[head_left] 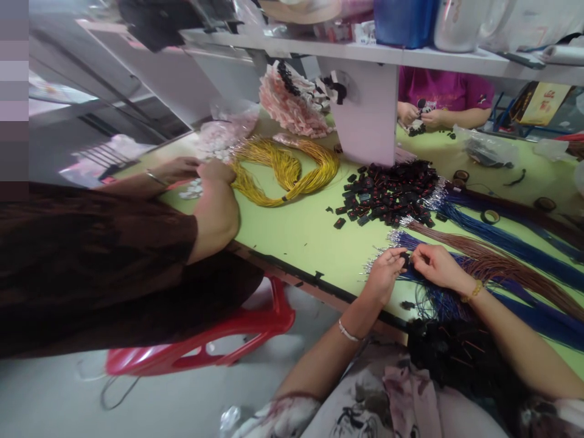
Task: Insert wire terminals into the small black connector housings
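My left hand [385, 274] is closed on a small black connector housing [404, 260], pinched between thumb and fingers. My right hand [437, 265] is beside it, its thumb and fingers pinched together; what they hold is too small to make out. Under both hands lie blue wires [422, 298] with metal-tipped ends. A bundle of brown wires [483, 249] runs to the right behind my right hand. Beyond the hands is a heap of black connector housings [387, 191], some with reddish marks.
A co-worker's hands [214, 172] work at the left near yellow wires [292, 167] and small white pieces [191, 190]. Another person in a purple shirt [447, 91] sits across. A shelf [319, 50] spans overhead. A red stool [255, 328] stands at the lower left. Tape rolls [490, 216] lie right.
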`<act>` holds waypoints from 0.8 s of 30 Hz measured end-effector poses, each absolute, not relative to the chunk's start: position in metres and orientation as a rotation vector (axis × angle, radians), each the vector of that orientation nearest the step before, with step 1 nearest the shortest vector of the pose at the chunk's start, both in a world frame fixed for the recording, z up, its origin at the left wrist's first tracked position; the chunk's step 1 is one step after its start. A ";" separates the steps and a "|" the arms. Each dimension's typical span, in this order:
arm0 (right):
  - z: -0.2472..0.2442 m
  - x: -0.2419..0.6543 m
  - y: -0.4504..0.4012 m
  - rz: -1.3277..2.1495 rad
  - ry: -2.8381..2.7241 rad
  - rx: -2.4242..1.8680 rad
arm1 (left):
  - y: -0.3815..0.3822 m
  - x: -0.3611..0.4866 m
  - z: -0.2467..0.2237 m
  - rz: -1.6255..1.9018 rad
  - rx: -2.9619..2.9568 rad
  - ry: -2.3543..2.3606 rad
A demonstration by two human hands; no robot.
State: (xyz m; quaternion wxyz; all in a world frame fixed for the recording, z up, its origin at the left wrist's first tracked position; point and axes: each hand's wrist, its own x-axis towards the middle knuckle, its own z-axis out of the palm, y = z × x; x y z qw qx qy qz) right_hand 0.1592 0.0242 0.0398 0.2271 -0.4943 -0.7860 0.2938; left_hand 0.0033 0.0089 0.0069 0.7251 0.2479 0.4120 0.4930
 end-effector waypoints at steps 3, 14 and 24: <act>0.037 0.157 0.025 0.801 -2.142 -1.407 | 0.010 0.004 0.005 1.107 0.605 0.932; 0.035 0.178 0.049 1.213 -2.169 -1.343 | -0.058 0.022 0.041 1.094 1.960 0.551; 0.027 0.169 0.044 0.584 -2.554 -1.370 | -0.071 0.042 0.035 0.624 2.510 0.119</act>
